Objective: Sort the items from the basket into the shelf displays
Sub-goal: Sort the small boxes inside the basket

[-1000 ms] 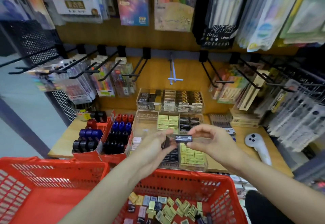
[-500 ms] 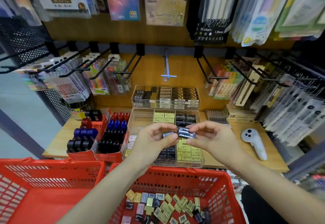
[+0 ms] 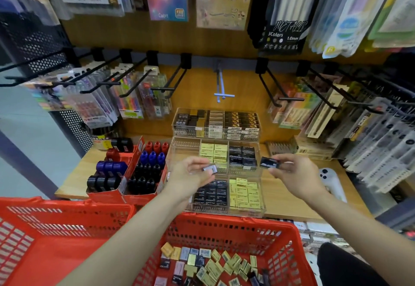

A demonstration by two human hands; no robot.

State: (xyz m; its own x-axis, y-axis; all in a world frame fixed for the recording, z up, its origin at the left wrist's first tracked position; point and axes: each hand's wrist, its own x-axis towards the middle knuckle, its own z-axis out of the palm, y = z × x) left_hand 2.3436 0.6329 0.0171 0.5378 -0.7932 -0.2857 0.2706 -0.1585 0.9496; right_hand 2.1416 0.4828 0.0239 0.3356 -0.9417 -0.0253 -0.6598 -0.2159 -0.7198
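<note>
The left hand (image 3: 190, 176) pinches a small grey-faced box (image 3: 210, 168); the right hand (image 3: 294, 174) pinches a small black box (image 3: 269, 162). Both hands are above the clear tiered display (image 3: 260, 184) on the desk (image 3: 74, 180), behind the red basket (image 3: 224, 225) of loose boxes.

A small dark box (image 3: 269, 163) with pale print is held level above the middle tier of the clear tiered display (image 3: 260, 204), pinched at its right end by the right hand (image 3: 294, 175). A second small box (image 3: 210, 168), greyish, is pinched in the left hand (image 3: 190, 176) over the same tier. The display's compartments are filled with rows of black boxes (image 3: 211, 193) and yellow boxes (image 3: 246, 192). Below, a loose heap of small yellow, black and pale boxes (image 3: 211, 267) is seen lying on the floor of the red basket (image 3: 224, 227).
</note>
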